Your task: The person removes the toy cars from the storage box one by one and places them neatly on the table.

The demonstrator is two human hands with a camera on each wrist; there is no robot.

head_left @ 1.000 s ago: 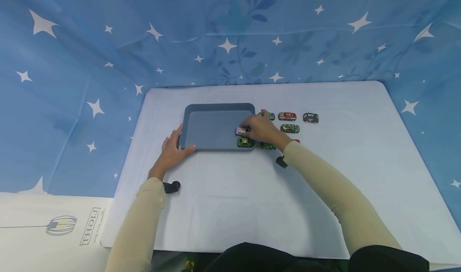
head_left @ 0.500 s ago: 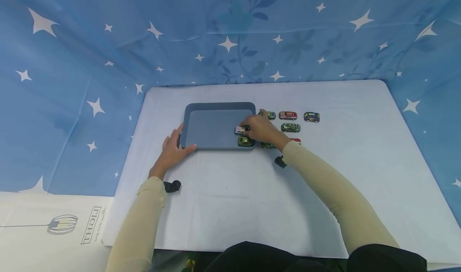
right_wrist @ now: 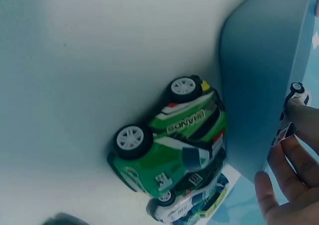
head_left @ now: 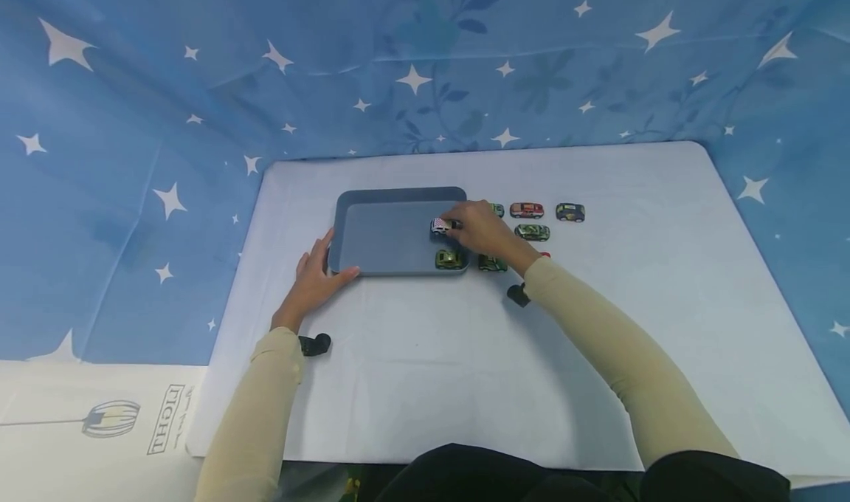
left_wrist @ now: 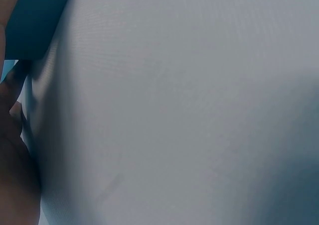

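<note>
In the head view a grey-blue tray (head_left: 398,194) lies on the white cloth. My right hand (head_left: 453,225) pinches a small white toy car (head_left: 440,226) over the tray's right side. A green car (head_left: 449,259) sits in the tray's near right corner. My left hand (head_left: 317,269) rests with relaxed fingers against the tray's near left corner, thumb on the rim. In the right wrist view a green car (right_wrist: 169,140) lies on the cloth beside the tray wall (right_wrist: 259,85), and my fingers (right_wrist: 291,185) hold the white car (right_wrist: 293,110).
Right of the tray stand more toy cars: a green one (head_left: 492,263) at the tray's edge, a green one (head_left: 533,232), a red one (head_left: 527,210) and a dark blue one (head_left: 570,212). Blue star-patterned fabric (head_left: 133,118) surrounds the white cloth (head_left: 432,369).
My right hand has carried the white car a little farther back along the tray's right side, away from the green car. The left hand has stayed at the tray's corner.
</note>
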